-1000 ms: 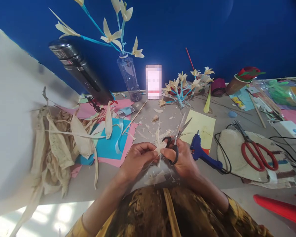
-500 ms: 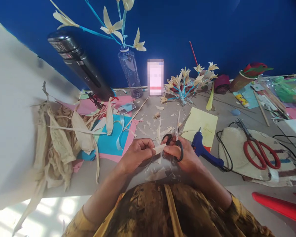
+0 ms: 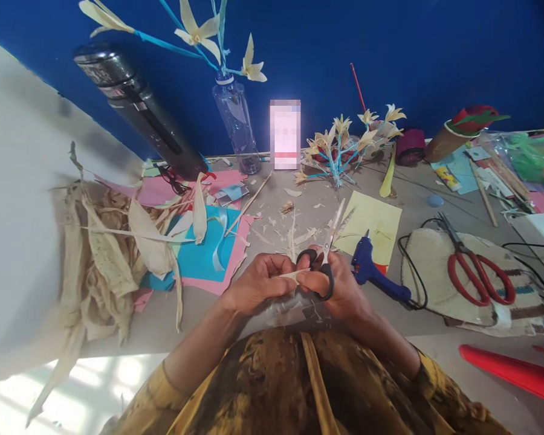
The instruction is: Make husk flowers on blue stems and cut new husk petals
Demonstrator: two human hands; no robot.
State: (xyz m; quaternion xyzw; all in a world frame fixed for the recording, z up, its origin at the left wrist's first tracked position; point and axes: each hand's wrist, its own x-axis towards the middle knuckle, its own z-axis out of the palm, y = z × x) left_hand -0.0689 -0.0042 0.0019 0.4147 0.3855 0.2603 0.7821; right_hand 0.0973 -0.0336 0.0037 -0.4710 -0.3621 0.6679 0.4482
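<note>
My left hand (image 3: 256, 284) is closed, pinching a small pale piece of dried corn husk (image 3: 294, 275) between thumb and fingers. At the other end of that piece, the thumb and fingertips of my right hand (image 3: 347, 293) press on it too. Black-handled scissors (image 3: 329, 240) hang on my right hand, their blades parted and pointing away from me over the table. Just beyond my hands lie husk scraps (image 3: 309, 233) and a thin upright-looking strip (image 3: 292, 238). A blue glue gun (image 3: 374, 272) is close to my right hand.
Dried husks (image 3: 111, 254) are heaped at left beside blue paper (image 3: 204, 257). A dark flask (image 3: 140, 115), plastic bottle (image 3: 238, 121), blurred phone (image 3: 285, 134) and husk flowers (image 3: 340, 151) line the back. Red-handled scissors (image 3: 478, 275) rest on a cloth (image 3: 428, 284) at right.
Both hands have turned the husk piece so it looks narrower, and my fingers are closer together. The scissors have tilted right, with their blades spread wider. The view has shifted slightly.
</note>
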